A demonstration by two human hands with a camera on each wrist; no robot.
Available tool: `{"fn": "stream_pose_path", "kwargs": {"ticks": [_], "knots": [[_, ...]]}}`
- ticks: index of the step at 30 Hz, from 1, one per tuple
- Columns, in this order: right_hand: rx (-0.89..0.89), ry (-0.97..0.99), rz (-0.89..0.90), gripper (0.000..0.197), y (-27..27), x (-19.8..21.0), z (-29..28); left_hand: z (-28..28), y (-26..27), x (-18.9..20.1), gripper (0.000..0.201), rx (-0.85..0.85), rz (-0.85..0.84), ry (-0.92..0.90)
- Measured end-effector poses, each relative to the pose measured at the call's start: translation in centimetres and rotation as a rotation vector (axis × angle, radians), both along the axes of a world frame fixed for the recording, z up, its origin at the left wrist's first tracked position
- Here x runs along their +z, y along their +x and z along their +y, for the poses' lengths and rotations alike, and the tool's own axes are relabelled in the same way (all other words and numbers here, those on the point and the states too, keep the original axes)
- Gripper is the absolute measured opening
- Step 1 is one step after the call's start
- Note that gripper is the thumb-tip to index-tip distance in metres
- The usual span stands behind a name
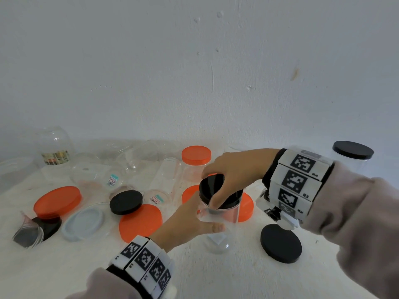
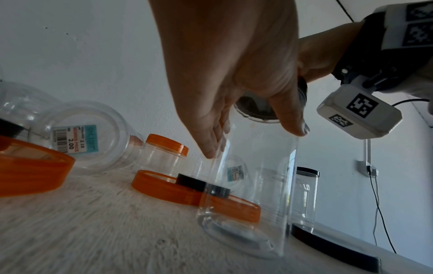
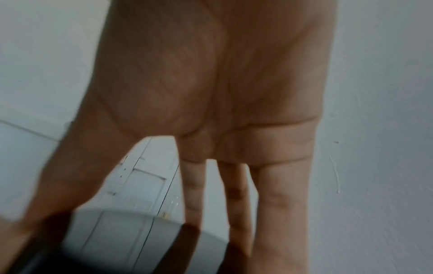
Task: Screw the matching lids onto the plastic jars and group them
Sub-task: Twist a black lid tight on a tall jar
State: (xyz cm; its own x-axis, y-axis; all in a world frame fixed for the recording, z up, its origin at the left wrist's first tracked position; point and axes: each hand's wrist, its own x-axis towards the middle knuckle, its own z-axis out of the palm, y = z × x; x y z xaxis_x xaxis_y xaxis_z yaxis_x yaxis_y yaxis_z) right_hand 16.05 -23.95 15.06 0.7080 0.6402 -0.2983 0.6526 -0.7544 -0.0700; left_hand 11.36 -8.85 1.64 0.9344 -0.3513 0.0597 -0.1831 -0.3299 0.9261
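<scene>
A: My head view is bright and evenly lit, soft daylight, hardly a hard shadow on the tabletop (image 1: 216,266). The wall (image 1: 194,61) reads pale and clean. Edges bend from the wide lens.

B: Sharpness?

A: Centre is fair; the clear jars at the back wash out into the white surface. My left wrist view is dimmer, with the left hand (image 2: 234,74) backlit and dark, and streaky blur low on the tabletop.

B: And the right wrist?

A: Worst one. The right hand (image 3: 211,92) is shaded and soft, and the bottom left corner smears into dark blur.
</scene>
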Motion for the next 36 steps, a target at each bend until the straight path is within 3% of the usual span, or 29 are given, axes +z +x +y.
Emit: {"fn": "stream_pose_path", "kwargs": {"ticks": [6, 10, 12, 20, 26, 32, 36], "knots": [[-0.085, 0.081, -0.161, 0.074, 0.0, -1.9, -0.1, 0.0, 0.0, 0.0, 0.085, 0.003, -0.006, -0.019], [-0.030, 0.049, 0.074, 0.077, 0.3, -0.6, -0.7, 0.0, 0.0, 0.1, 0.079, 0.004, -0.013, 0.002], [0.031, 0.044, 0.100, 0.077, 0.4, -0.3, -0.8, 0.0, 0.0, 0.1, 0.077, 0.011, -0.021, 0.009], [-0.042, 0.114, -0.110, 0.071, 0.4, -2.0, -0.6, 0.0, -0.2, 0.1, 0.078, 0.004, -0.012, -0.016], [0.036, 0.078, 0.110, 0.079, 0.7, -1.1, -1.1, -0.1, -0.1, -0.1, 0.077, 0.014, -0.011, -0.006], [0.023, 0.142, -0.010, 0.067, 0.4, -1.6, -1.0, -0.1, -0.1, 0.0, 0.080, 0.016, -0.010, 0.000], [-0.027, 0.112, -0.146, 0.072, 0.0, -2.4, -0.7, -0.1, -0.1, 0.0, 0.076, 0.018, 0.001, -0.006]]}}
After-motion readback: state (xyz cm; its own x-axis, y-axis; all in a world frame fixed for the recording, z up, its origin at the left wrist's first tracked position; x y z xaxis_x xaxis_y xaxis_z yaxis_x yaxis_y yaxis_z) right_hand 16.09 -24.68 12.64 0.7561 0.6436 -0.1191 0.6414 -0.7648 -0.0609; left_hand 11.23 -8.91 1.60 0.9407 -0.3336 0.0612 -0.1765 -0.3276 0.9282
